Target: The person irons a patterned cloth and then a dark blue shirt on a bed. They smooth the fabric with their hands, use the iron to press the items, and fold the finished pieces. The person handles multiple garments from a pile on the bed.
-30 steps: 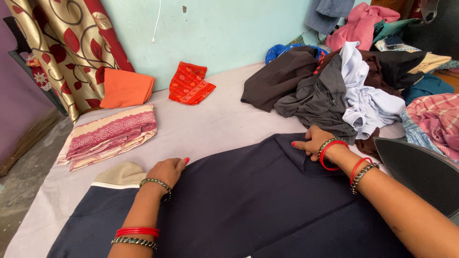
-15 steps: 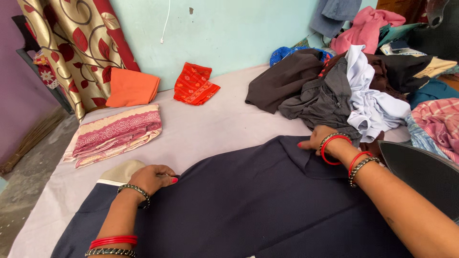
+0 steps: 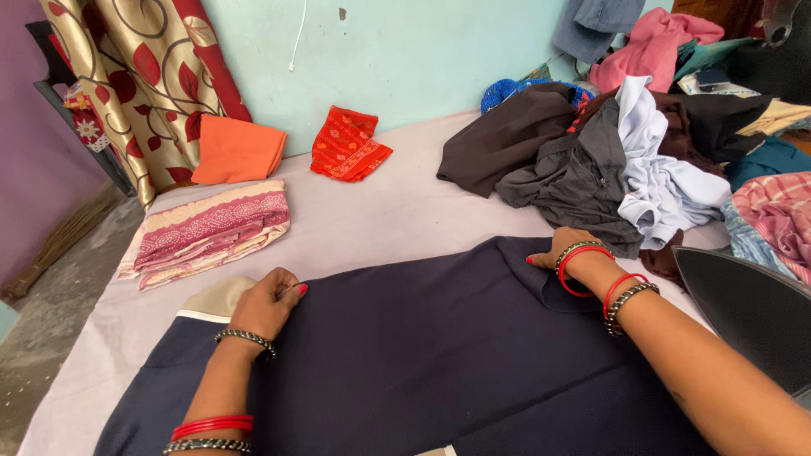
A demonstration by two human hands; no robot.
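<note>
My left hand (image 3: 269, 302) had gone from lying flat a second earlier to curling its fingers and pinching the far edge of the dark navy cloth (image 3: 422, 355), which lay spread across the pale bed sheet (image 3: 380, 219). My right hand (image 3: 564, 247) stayed at the cloth's far corner beside the heap of clothes (image 3: 608, 169), fingers bent and pressing on it. I judged the edge gripped at both ends.

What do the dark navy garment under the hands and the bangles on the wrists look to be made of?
The navy garment looks like a matte woven cloth, perhaps a suiting blend: it lies flat with a fine, even weave and soft creases. The red bangles look like glossy glass or plastic, since they shine smoothly. The beaded bracelet looks metallic, dull silver-grey, though that is uncertain.
</note>
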